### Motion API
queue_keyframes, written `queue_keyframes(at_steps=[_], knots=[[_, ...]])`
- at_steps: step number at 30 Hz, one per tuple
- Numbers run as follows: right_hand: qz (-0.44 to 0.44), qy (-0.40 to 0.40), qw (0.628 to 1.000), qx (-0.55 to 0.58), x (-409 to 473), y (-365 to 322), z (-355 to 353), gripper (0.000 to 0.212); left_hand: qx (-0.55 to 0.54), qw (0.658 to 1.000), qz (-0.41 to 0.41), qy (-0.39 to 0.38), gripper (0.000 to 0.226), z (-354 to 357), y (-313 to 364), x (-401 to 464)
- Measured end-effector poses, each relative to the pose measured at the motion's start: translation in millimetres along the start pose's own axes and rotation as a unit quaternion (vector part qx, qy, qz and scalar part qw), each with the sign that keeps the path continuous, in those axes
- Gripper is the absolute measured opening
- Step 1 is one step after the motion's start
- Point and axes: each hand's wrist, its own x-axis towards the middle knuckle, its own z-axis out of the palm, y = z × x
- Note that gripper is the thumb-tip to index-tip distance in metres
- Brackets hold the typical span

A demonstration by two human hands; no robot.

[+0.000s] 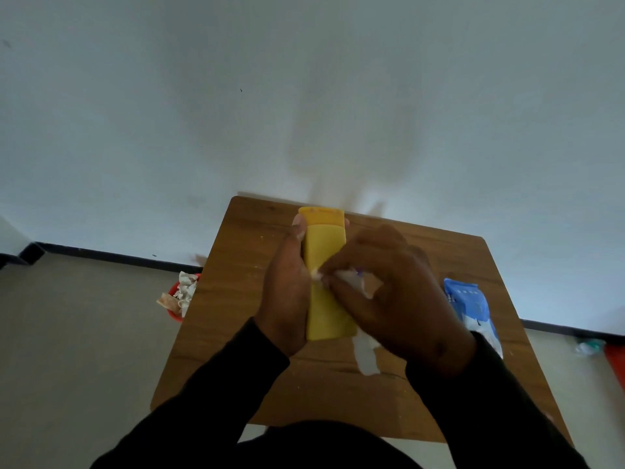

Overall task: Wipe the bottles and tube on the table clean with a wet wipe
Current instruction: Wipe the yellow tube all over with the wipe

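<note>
Gripping yellow tube (325, 265) above wooden table (236, 319), left hand (287, 299); right hand (395, 296) pinches white wet wipe (363, 353) against it.

Small wooden desk (236, 319), brown woodgrain top, rounded corners, far edge against a white wall. On top, near the right edge: blue-and-white wipes pack (470, 306), lying flat. Pale specks scattered along the left edge.

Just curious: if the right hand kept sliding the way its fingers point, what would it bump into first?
Likely the left hand: the right hand presses the wipe against the yellow tube, fingers pointing left across it.
</note>
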Motion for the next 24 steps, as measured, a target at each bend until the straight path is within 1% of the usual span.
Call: queue_keyframes(at_steps=[1, 2, 3, 5, 6, 7, 10, 11, 12, 14, 15, 16, 19, 20, 21, 23, 24], knots=[[0.015, 0.036, 0.999, -0.007, 3.7, 2.1, -0.4, 0.005, 0.001, 1.0, -0.004, 0.0, 0.066, 0.3, 0.1, -0.6], [0.02, 0.051, 0.998, -0.004, 6.2, 4.3, -2.5, 0.005, 0.002, 1.0, -0.004, 0.0, 0.067, -0.6, -0.2, -0.8], [0.009, 0.037, 0.999, 0.007, 6.8, 5.3, -5.5, 0.006, 0.004, 1.0, 0.0, 0.001, 0.066, -0.6, 0.1, -1.3], [-0.034, -0.044, 0.998, 0.041, 4.0, 1.0, -8.1, 0.006, 0.007, 1.0, 0.007, 0.004, 0.063, -1.4, 1.7, -2.3], [-0.047, -0.07, 0.995, 0.049, 4.3, -2.9, -7.1, 0.005, 0.007, 1.0, 0.006, 0.005, 0.062, -1.4, 2.6, -2.2], [-0.045, -0.064, 0.996, 0.045, 6.9, -4.4, -5.0, 0.004, 0.006, 1.0, 0.002, 0.003, 0.062, -0.6, 3.0, -2.3], [0.01, 0.064, 0.998, 0.017, 19.3, 1.1, -0.9, 0.001, 0.001, 1.0, 0.0, -0.001, 0.065, 1.1, 3.9, -1.9], [0.011, 0.072, 0.997, 0.02, 20.8, 3.3, -2.3, 0.002, 0.0, 1.0, 0.004, -0.003, 0.065, 1.2, 3.9, -1.9], [-0.002, 0.045, 0.998, 0.032, 19.6, 4.3, -3.6, 0.002, -0.002, 1.0, 0.005, -0.006, 0.065, 1.0, 4.1, -2.0], [-0.033, -0.04, 0.996, 0.074, 14.0, 0.4, -3.6, 0.001, -0.014, 1.0, 0.014, -0.007, 0.062, 0.1, 4.7, -1.4], [-0.036, -0.048, 0.995, 0.079, 13.4, -1.8, -2.0, 0.001, -0.018, 1.0, 0.019, -0.01, 0.061, -0.3, 4.4, -0.1], [-0.026, -0.02, 0.997, 0.071, 15.7, -1.3, 0.9, 0.003, -0.018, 1.0, 0.021, -0.011, 0.06, 0.2, 4.6, 0.9], [0.047, 0.136, 0.988, 0.05, 28.1, 10.0, 4.5, 0.002, 0.017, 0.999, 0.029, -0.029, 0.058, 5.0, 2.4, -0.4], [0.057, 0.157, 0.985, 0.052, 29.8, 13.1, 2.5, 0.004, 0.028, 0.999, 0.029, -0.03, 0.057, 6.0, 0.8, -0.9], [0.051, 0.148, 0.986, 0.063, 28.9, 14.3, 0.2, 0.005, 0.031, 0.999, 0.03, -0.033, 0.056, 6.4, -1.5, -1.3], [0.012, 0.084, 0.993, 0.084, 26.4, 7.8, -3.4, 0.004, 0.031, 0.998, 0.039, -0.03, 0.057, 5.9, -4.2, -0.1], [-0.007, 0.073, 0.995, 0.074, 27.9, 3.9, -4.1, 0.004, 0.031, 0.998, 0.04, -0.028, 0.058, 5.6, -4.8, 1.2]])
